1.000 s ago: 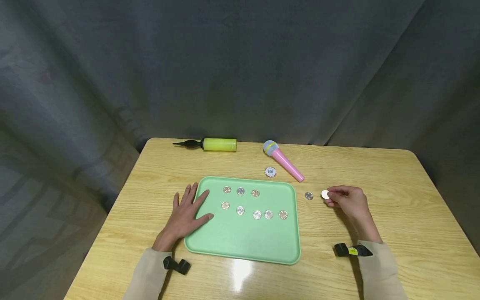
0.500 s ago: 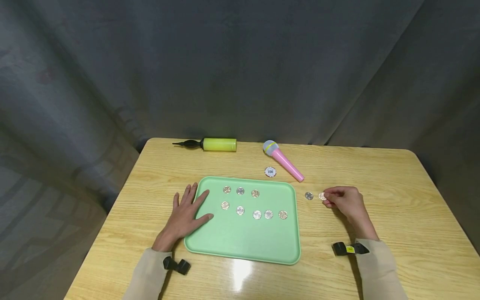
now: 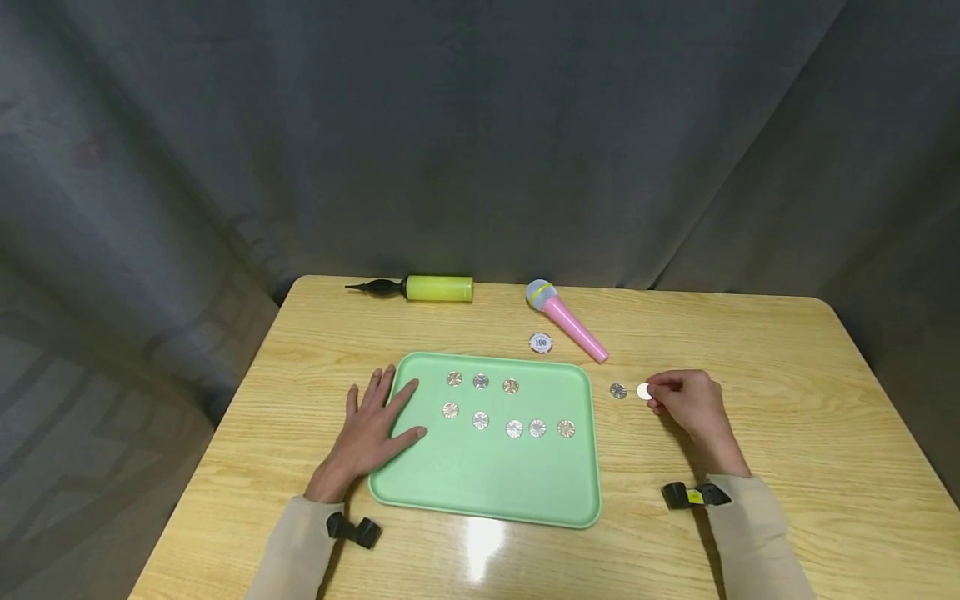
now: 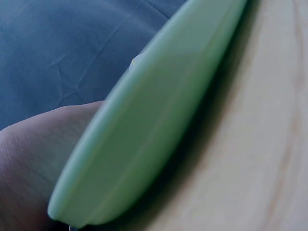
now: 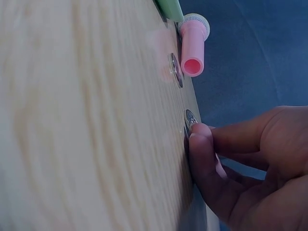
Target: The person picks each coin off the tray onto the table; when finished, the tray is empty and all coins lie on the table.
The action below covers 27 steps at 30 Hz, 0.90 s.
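My right hand (image 3: pixel 690 407) pinches a round coin (image 3: pixel 643 391) between thumb and fingertips, close over the table right of the tray. The coin shines white in the head view; its patterned face (image 5: pixel 190 115) shows edge-on in the right wrist view. Just left of it lies a dark silvery coin (image 3: pixel 618 391). My left hand (image 3: pixel 367 433) rests with spread fingers across the left rim of the green tray (image 3: pixel 480 492). Several gold and silvery coins lie on the tray in two rows, among them a gold coin (image 3: pixel 566 429) near the right side.
Behind the tray lies a white poker chip (image 3: pixel 541 342) marked 100, with a pink toy microphone (image 3: pixel 573 327) beside it. A yellow hand pump (image 3: pixel 438 288) with a black nozzle lies at the table's back edge. A dark curtain (image 3: pixel 480 142) hangs behind.
My right hand has shifted slightly left with the coin, nearer the dark silvery one. The coin's shine went from white to patterned and back to white. The left hand has stayed put.
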Available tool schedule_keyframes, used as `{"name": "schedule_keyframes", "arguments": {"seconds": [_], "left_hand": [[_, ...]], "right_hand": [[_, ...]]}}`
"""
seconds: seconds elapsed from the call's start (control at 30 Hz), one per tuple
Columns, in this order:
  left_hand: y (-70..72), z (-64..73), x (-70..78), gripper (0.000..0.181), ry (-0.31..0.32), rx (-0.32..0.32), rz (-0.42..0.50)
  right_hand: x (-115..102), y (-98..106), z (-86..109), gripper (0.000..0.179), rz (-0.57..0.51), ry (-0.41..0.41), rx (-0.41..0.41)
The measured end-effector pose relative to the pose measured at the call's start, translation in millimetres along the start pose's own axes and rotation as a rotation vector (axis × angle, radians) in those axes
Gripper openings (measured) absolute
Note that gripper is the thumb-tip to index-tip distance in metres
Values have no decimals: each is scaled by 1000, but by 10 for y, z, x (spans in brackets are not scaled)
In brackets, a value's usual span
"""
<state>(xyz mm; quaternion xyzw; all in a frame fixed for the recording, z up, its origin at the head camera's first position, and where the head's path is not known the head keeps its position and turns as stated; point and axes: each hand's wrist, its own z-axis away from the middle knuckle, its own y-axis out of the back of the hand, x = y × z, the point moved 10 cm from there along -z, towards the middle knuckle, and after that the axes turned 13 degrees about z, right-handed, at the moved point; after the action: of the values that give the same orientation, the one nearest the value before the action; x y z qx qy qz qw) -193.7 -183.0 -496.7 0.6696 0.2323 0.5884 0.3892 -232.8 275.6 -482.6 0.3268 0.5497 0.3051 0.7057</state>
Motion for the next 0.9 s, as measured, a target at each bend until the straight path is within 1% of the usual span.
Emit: {"name": "schedule_keyframes", "arguments": {"seconds": [0.2,0.47,0.53,0.73,0.9], "left_hand": [[5,-3,14,78,3,-8,7],[2,-5,16,78,9,-13,13],[4,-7,25,78,7,-12,12],[14,-5,37,78,3,-7,15],[10,6,28,78,9,-9,13]], "right_hand": [[-24,13,21,19,22,2,14],[-20,39,24,22,14,3,10],[-36,73,34,22,19,18,19],[-165,230,71,22,65,93,85],[-306,288,96,23,51,126,85]]}}
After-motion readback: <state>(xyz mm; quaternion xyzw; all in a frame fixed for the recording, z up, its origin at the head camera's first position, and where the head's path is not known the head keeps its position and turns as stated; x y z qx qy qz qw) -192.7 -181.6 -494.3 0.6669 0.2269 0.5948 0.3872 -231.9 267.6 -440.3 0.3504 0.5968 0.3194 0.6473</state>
